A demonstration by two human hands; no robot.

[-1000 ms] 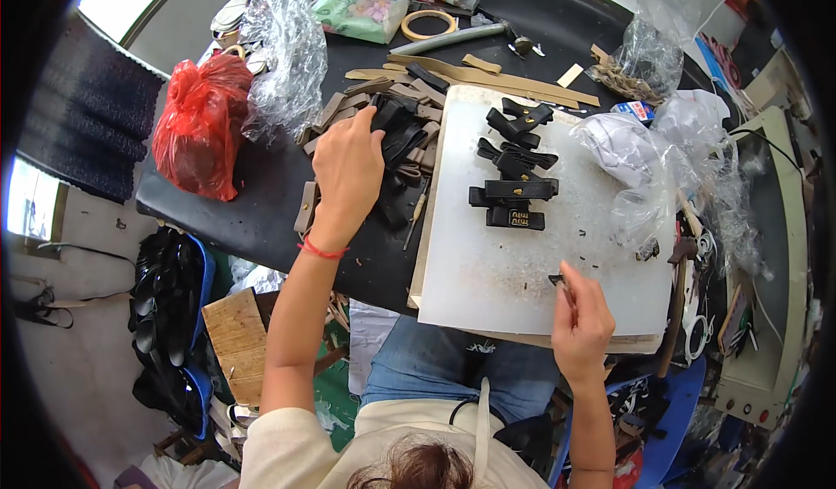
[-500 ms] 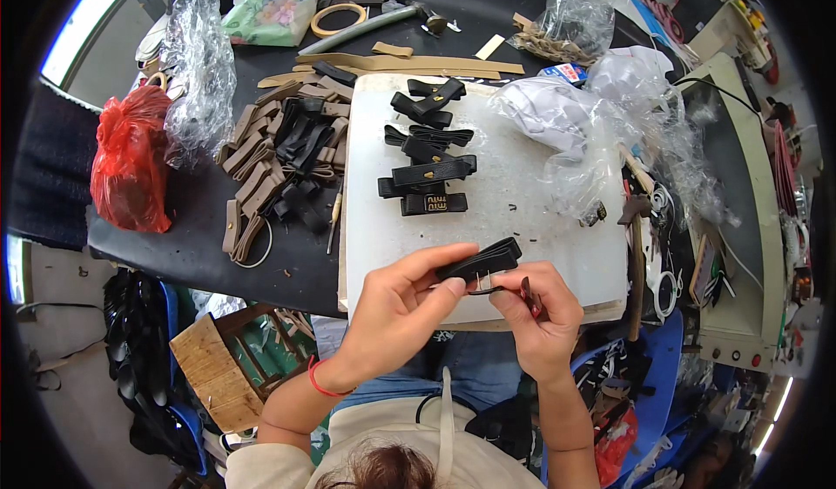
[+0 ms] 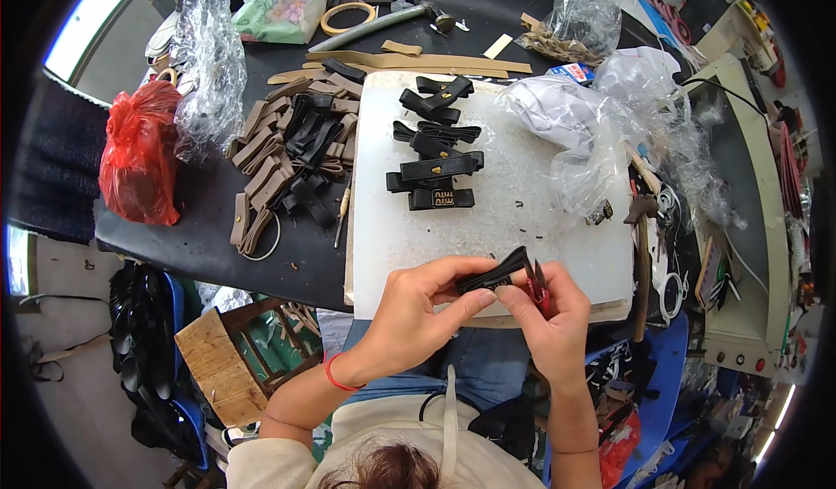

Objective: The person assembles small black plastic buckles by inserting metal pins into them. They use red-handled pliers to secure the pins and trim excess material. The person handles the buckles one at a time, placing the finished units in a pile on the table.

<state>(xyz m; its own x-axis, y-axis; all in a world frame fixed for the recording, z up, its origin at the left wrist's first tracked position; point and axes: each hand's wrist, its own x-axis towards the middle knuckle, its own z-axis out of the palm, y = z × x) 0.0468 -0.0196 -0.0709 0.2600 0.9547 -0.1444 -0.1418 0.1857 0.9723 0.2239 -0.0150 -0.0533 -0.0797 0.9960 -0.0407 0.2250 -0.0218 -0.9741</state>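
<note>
My left hand (image 3: 407, 317) is closed on a folded black strap (image 3: 498, 273), pinching it between thumb and fingers over the near edge of the white board (image 3: 522, 215). My right hand (image 3: 556, 328) is closed round small red-handled nippers (image 3: 540, 292), their dark pointed tips sticking up beside the strap. Its thumb and forefinger also touch the strap's right end. Farther up the board lie several folded black straps (image 3: 442, 168), some with small gold-coloured pieces.
Left of the board sit piled brown straps (image 3: 261, 175) with black ones (image 3: 309, 132), and an awl-like tool (image 3: 343, 210). Clear plastic bags (image 3: 601, 154) cover the board's right side, near a hammer (image 3: 642, 254). A red bag (image 3: 139, 162) stands far left; long tan strips (image 3: 435, 60) lie behind.
The strap has turned in my fingers, and the thin metal prongs seen on it earlier no longer show. In my right hand the nippers have swung tips up, closer to the strap.
</note>
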